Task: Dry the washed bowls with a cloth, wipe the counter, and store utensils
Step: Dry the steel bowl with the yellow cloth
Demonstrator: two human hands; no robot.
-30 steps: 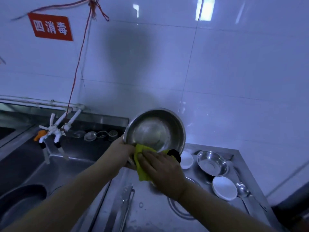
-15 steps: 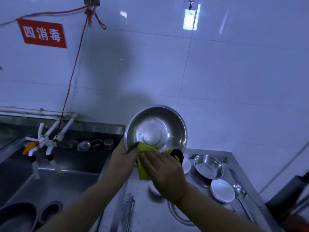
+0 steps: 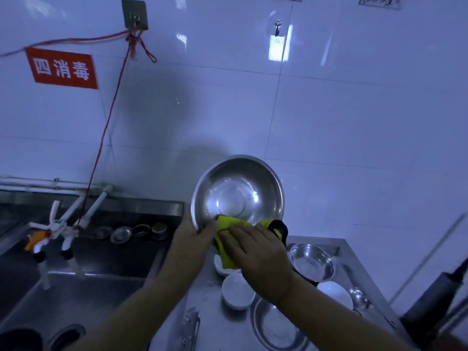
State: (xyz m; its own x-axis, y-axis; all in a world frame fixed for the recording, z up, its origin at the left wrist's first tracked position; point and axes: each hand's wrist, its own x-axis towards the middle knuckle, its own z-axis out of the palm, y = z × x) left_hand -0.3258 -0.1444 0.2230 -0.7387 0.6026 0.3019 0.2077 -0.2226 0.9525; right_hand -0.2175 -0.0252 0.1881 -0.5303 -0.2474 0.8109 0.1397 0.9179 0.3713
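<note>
I see the white tiled wall filling most of the view, with a red sign at upper left. Below left is the sink with white taps; the steel counter runs to its right. Held up over the counter and tilted toward me is the big steel bowl. My left hand grips its lower left rim, fingers curled round the edge. My right hand presses the yellow cloth against the bowl's lower rim, fingers slightly spread. On the counter sit a small steel bowl, white bowls and a ladle.
</note>
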